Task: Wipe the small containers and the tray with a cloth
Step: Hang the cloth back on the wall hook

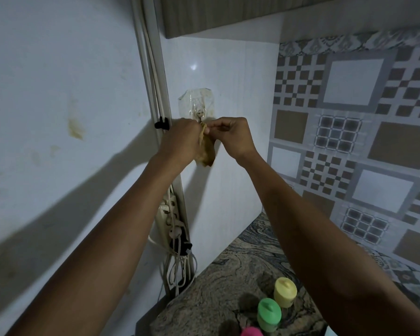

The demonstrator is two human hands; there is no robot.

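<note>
A yellowish cloth [207,151] hangs against the white wall just under a clear stick-on hook [199,109]. My left hand [180,139] grips the cloth's top from the left. My right hand [233,135] pinches the same top edge from the right, right at the hook. Far below, on the marbled countertop [228,270], stand three small containers with coloured lids: a yellow one [285,292], a green one [269,314] and a pink one [251,332] cut off by the frame's lower edge. No tray is in view.
White cables and conduit [153,69] run down the wall corner to a power strip [171,219] with plugs, left of the counter. A patterned tile wall [349,122] lies to the right. A ribbed cabinet underside [218,13] hangs overhead.
</note>
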